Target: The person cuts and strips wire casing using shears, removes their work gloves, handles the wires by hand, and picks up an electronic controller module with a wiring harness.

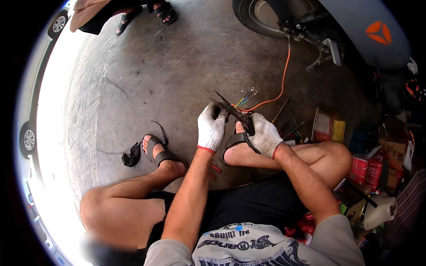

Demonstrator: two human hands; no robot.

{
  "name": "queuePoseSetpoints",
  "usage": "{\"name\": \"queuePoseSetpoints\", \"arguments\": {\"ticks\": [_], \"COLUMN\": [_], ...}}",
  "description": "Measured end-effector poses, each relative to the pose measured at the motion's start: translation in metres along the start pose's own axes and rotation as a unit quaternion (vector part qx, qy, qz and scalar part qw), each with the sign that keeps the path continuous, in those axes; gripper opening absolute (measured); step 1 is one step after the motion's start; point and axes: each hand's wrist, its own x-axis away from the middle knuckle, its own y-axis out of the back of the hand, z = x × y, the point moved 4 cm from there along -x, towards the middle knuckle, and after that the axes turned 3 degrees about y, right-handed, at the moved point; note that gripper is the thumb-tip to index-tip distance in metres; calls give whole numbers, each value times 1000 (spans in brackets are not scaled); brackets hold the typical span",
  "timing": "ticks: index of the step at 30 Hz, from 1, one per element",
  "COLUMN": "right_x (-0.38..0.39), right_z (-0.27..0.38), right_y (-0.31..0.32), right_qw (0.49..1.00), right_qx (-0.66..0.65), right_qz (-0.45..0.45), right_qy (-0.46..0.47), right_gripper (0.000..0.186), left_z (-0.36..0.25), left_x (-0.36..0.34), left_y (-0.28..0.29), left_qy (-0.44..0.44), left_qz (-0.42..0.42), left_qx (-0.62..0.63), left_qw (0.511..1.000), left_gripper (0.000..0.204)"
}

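I wear white knit gloves with red cuffs on both hands. My right hand (265, 135) is closed around the handle end of a dark tool that looks like scissors (234, 109). Its two pointed blades spread apart toward the upper left, over my left hand. My left hand (212, 127) has its fingers curled in beside the blades; what is pinched there is dark and hard to make out. Just beyond the blades, thin yellow and blue wires (243, 100) with metal ring ends stick up. An orange cable (284, 80) runs to them from the wheel of a scooter.
The scooter (377, 37) stands at the far right, its wheel (262, 17) on the concrete floor. Boxes (328, 126) and red packages (366, 170) crowd my right side. A screwdriver (280, 111) lies beyond my right hand. Crumpled black material (131, 155) lies by my left foot. Another person's sandalled feet (165, 13) are at the far left.
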Motion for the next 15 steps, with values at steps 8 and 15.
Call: {"name": "queuePoseSetpoints", "arguments": {"ticks": [8, 15], "right_x": [0, 3], "right_z": [-9, -12], "right_y": [-14, -15], "right_qw": [995, 984], "right_qx": [-85, -165], "right_qz": [-16, 48], "right_qy": [47, 53], "right_gripper": [20, 17], "left_z": [-11, -14], "left_x": [4, 4], "left_y": [-3, 0], "left_qy": [48, 59], "left_qz": [32, 55], "left_qx": [61, 62], "left_qw": [996, 995], "left_gripper": [9, 16]}}
